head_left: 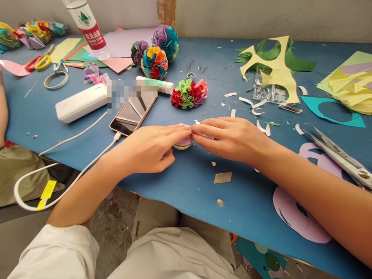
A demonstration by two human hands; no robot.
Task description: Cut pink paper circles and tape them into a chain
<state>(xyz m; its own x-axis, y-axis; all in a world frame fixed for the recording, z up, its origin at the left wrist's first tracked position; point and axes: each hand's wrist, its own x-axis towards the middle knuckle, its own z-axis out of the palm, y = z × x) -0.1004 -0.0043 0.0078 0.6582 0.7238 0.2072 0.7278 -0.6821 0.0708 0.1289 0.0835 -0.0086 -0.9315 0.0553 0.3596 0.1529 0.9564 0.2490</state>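
Observation:
My left hand and my right hand meet at the middle of the blue table. Their fingertips press down together on a small stack of round paper discs, pink on top with pale edges below. Both hands have fingers closed around the stack. Just beyond them lies a half-made paper flower ball in red, green and pink.
A phone with a white cable and a white power bank lie at the left. A glue stick, finished flower balls, a water bottle, coloured sheets and paper scraps lie behind. Large scissors rest at the right.

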